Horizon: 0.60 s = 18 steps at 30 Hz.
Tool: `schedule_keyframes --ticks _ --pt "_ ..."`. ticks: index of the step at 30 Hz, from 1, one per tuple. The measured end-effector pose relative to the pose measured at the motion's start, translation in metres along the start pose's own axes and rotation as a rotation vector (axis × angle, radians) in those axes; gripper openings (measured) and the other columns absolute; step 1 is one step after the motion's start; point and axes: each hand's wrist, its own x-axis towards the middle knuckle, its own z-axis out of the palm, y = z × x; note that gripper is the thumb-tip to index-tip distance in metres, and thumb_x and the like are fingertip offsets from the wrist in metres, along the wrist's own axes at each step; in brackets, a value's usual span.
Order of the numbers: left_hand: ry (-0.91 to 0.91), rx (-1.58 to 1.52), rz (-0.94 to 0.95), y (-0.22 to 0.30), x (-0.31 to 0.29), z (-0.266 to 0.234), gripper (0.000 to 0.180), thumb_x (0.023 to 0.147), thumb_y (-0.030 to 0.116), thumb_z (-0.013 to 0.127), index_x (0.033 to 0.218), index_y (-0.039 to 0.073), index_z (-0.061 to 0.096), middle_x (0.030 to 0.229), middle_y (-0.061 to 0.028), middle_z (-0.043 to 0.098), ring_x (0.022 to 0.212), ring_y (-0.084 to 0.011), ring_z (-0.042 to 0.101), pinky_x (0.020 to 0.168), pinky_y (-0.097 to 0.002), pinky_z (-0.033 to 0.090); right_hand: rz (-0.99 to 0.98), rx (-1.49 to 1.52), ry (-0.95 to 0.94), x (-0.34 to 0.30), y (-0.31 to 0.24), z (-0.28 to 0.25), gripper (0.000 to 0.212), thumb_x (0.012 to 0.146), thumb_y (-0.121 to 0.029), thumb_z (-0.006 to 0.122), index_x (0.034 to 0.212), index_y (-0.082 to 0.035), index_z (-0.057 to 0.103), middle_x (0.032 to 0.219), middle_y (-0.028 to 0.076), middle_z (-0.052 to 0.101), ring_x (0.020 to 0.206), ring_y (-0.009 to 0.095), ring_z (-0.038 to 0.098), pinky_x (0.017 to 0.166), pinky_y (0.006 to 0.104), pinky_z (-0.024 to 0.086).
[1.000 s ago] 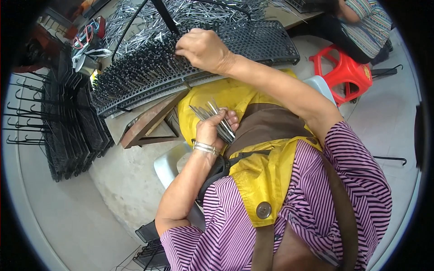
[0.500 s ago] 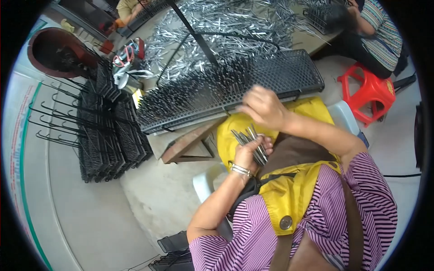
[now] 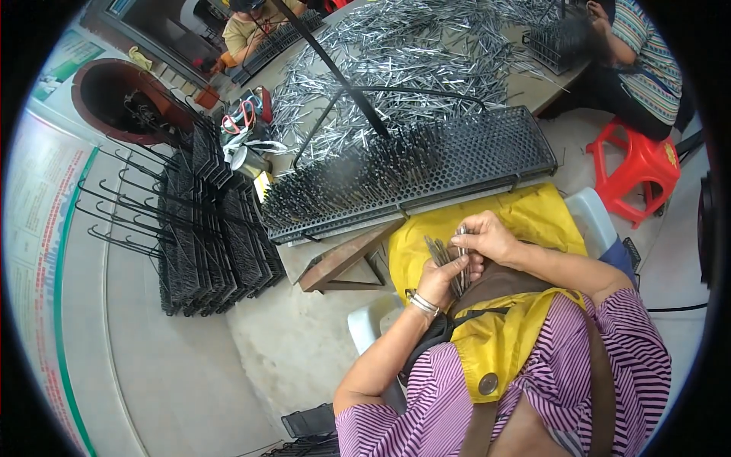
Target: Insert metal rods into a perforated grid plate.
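Note:
A bundle of thin metal rods (image 3: 438, 251) sticks up out of my left hand (image 3: 443, 280), which is closed around it above my lap. Close beside it, my right hand (image 3: 489, 239) pinches the top of a rod (image 3: 462, 238) at the bundle's right side. Just beyond both hands lies a long black perforated rack (image 3: 499, 148) with a tall black handle (image 3: 331, 57). Dark upright rods (image 3: 350, 179) stand packed in the holes of its left and middle parts. Bare holes show at its right end.
Silvery loose rods (image 3: 403, 57) cover the table beyond the rack. Stacked black hooked racks (image 3: 205, 244) stand at left, near a round brown container (image 3: 99, 99), red-handled scissors (image 3: 240, 118) and a can (image 3: 247, 161). Two people work across the table; a red stool (image 3: 632, 171) is at right.
My right hand has come down from near the rack's front edge to the bundle and now pinches a rod there. My left hand keeps its hold. The whole view has shifted slightly.

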Motion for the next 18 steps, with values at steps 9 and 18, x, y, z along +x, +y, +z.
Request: schedule_keyframes --ticks 9,18 --pt "0.142 0.095 0.033 -0.004 -0.004 0.005 0.017 0.078 0.002 0.056 0.092 -0.006 0.055 0.081 -0.0143 0.061 0.066 -0.0209 0.061 0.06 -0.0284 0.051 0.002 0.075 -0.048 -0.003 0.002 -0.017 0.004 0.073 -0.001 0.061 0.072 0.001 0.058 0.061 0.006 0.059 0.048 0.01 0.054 0.043 0.0212 0.044" --pt "0.268 -0.054 0.018 -0.001 0.002 -0.009 0.014 0.082 0.006 0.048 0.091 -0.004 0.049 0.087 -0.0174 0.057 0.077 -0.0267 0.059 0.064 -0.0361 0.052 -0.153 0.168 0.09 0.018 -0.042 -0.037 0.009 0.077 -0.005 0.057 0.082 0.003 0.054 0.074 0.015 0.059 0.061 0.02 0.059 0.052 0.029 0.05"
